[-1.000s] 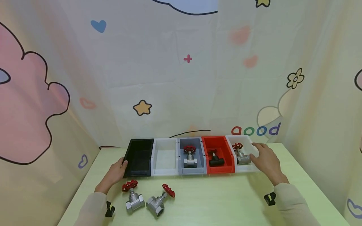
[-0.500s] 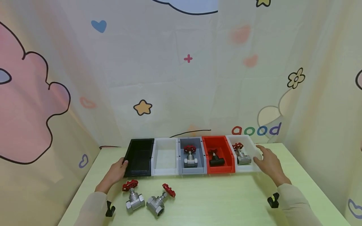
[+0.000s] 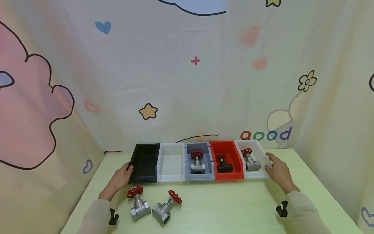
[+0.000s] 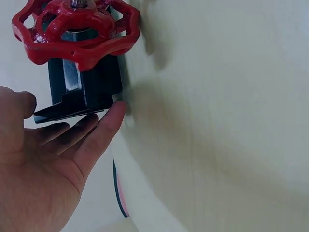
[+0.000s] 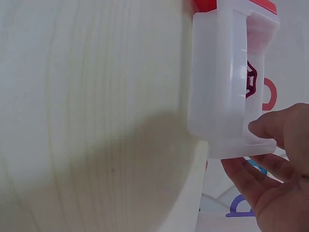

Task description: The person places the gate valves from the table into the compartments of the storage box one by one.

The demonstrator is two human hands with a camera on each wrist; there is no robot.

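the row of bins (image 3: 200,176) lies lengthwise, left to right, across the frame's lower middle, its black end bin (image 3: 142,179) pinched by the left hand (image 3: 120,178), its white end bin (image 3: 255,174) by the right hand (image 3: 279,171).

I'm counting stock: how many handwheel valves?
5: left valve and right valve on the table; third valve in the gray bin; black valve in the red bin; fifth valve in the rightmost bin.
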